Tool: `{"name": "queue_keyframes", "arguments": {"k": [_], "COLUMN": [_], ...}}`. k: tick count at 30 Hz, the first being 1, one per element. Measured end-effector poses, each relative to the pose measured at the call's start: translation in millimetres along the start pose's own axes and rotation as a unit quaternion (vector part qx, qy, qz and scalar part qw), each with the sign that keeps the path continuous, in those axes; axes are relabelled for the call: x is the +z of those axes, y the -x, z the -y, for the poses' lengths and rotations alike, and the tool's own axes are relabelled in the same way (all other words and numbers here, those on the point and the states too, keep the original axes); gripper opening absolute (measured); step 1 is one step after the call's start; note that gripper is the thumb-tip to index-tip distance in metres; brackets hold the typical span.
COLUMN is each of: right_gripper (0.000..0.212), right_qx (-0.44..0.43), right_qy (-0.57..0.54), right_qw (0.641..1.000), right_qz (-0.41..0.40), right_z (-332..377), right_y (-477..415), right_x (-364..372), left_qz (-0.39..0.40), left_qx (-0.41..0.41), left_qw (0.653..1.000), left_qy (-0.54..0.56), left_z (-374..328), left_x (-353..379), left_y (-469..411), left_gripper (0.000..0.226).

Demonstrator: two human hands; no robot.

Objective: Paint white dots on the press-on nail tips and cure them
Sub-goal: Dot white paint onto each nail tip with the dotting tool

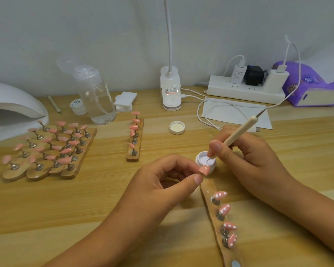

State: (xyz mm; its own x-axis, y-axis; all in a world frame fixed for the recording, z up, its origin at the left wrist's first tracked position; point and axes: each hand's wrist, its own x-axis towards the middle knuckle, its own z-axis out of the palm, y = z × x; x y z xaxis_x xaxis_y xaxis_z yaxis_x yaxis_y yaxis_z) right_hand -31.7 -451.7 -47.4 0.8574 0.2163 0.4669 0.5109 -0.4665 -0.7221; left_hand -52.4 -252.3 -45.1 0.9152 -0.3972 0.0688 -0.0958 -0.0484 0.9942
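My left hand (pixel 162 176) pinches a pink nail tip (pixel 204 169) that bears a white dot or two. My right hand (pixel 245 157) grips a cream dotting pen (pixel 239 132) like a pencil, its metal point dipped into a small jar of white gel (pixel 205 160). Below them a wooden holder strip (pixel 208 189) carries several pink tips with white dots (pixel 225 209). Several plain pink tips stand on wooden holders (pixel 46 149) at the left, and one more strip (pixel 135 135) lies in the middle. The white curing lamp (pixel 14 106) sits at the far left.
The jar's lid (pixel 177 127) lies open behind the jar. At the back stand a clear pump bottle (pixel 95 95), a small white pot (pixel 76 106), cotton pads (pixel 124 101), a clip lamp base (pixel 170 89), a power strip (pixel 245 90) with cables, and a purple tissue pack (pixel 314 87).
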Motion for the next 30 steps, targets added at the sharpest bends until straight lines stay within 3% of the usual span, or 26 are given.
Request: {"name": "queue_keyframes", "arguments": {"k": [10,13,16,23,30], "right_gripper": [0.020,0.019,0.014,0.021,0.026], "right_qx": [0.039,0.036,0.047,0.075,0.116], "right_qy": [-0.028,-0.131,-0.273,-0.398,-0.402], "right_qw": [0.999,0.987,0.951,0.914,0.908], "right_qz": [-0.017,-0.080,-0.139,-0.023,-0.006], "right_z": [2,7,12,15,19], "right_y": [0,-1,-1,8,7], "right_x": [-1,-3,-4,-1,1], "left_qz": [-0.001,0.000,0.001,0.001,-0.001], "left_qx": [0.005,0.001,-0.002,-0.003,0.003], "left_qw": [1.000,1.000,1.000,1.000,1.000], "left_qy": [0.003,0.011,0.017,0.008,0.004], "left_z": [1,0,0,-1,-1], "left_x": [1,0,0,0,0], "left_y": [-1,-1,-1,0,0], "left_gripper": [0.008,0.007,0.008,0.007,0.006]}}
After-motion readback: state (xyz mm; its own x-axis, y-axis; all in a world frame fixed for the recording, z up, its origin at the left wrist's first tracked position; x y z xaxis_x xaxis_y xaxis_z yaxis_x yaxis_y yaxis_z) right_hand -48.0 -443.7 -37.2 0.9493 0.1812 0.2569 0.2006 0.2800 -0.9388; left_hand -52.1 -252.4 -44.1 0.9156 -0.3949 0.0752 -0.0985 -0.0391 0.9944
